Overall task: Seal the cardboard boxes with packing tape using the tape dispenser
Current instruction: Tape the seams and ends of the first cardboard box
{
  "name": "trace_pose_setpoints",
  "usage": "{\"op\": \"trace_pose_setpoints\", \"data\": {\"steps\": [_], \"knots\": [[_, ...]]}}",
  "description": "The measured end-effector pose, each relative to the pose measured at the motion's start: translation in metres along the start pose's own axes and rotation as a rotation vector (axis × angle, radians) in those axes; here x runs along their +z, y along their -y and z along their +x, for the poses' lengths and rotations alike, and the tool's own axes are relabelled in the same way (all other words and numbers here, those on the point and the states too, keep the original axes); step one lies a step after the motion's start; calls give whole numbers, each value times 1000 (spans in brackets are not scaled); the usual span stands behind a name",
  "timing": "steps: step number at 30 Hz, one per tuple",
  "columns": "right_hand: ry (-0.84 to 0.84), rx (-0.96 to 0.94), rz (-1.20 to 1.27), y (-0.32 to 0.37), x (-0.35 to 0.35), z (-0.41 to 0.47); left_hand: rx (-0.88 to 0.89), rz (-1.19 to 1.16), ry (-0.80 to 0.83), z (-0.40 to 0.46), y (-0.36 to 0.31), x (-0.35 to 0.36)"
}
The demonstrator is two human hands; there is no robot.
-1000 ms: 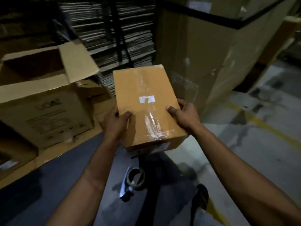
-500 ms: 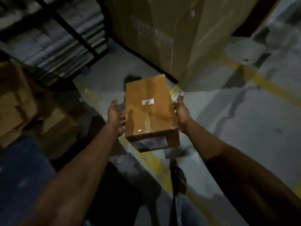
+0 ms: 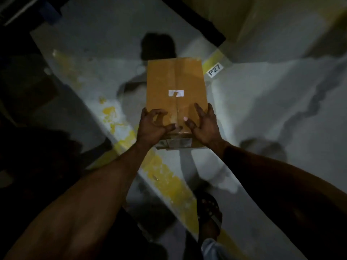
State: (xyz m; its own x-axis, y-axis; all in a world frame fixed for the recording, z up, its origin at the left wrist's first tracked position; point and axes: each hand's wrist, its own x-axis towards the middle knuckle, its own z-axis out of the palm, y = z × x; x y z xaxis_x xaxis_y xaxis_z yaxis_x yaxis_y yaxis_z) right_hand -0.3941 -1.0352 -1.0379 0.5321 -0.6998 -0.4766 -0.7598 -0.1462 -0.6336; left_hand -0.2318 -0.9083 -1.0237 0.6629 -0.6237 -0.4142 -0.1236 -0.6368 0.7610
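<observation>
While hovering over the near end of the box (image 3: 174,91), left hand (image 3: 153,126) clawing loosely, right hand (image 3: 203,125) spreading, neither gripping. Lying sealed on the grey floor (image 3: 262,109), by a yellow line (image 3: 165,177) and a P27 label (image 3: 215,70). Risking a slide or a tape snag if nudged. Dim room; no dispenser showing.

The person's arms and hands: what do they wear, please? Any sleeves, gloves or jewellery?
Both forearms are bare, with no sleeves in view. The left hand and right hand wear no gloves. No watch, ring or bracelet is visible, though the dim light hides fine detail.
</observation>
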Motion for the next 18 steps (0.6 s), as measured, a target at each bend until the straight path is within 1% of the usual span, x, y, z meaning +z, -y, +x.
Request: {"op": "trace_pose_setpoints", "data": {"steps": [1,3,4,5,6,7,9,11,13,15,18], "knots": [[21,-34,-67,-15,10,4,49,85,1,5,15,10],[85,-82,-214,-51,29,13,143,388,87,9,50,33],[101,-100,-267,-65,39,16,185,537,140,9,68,43],[87,-113,-319,-75,47,17,250,654,151,8,84,51],[52,-133,-367,-83,54,18,331,728,113,6,98,59],[17,-150,-413,-89,58,18,371,777,62,5,106,66],[-6,-164,-511,-90,58,19,355,878,14,5,112,73],[46,-131,-597,-82,49,18,247,993,116,2,95,69],[121,-125,-658,-69,34,8,179,1045,257,-7,69,58],[145,-115,-659,-44,10,-18,154,979,359,-23,39,39],[173,-126,-718,9,-34,-86,108,882,414,-74,-19,-5]]}}
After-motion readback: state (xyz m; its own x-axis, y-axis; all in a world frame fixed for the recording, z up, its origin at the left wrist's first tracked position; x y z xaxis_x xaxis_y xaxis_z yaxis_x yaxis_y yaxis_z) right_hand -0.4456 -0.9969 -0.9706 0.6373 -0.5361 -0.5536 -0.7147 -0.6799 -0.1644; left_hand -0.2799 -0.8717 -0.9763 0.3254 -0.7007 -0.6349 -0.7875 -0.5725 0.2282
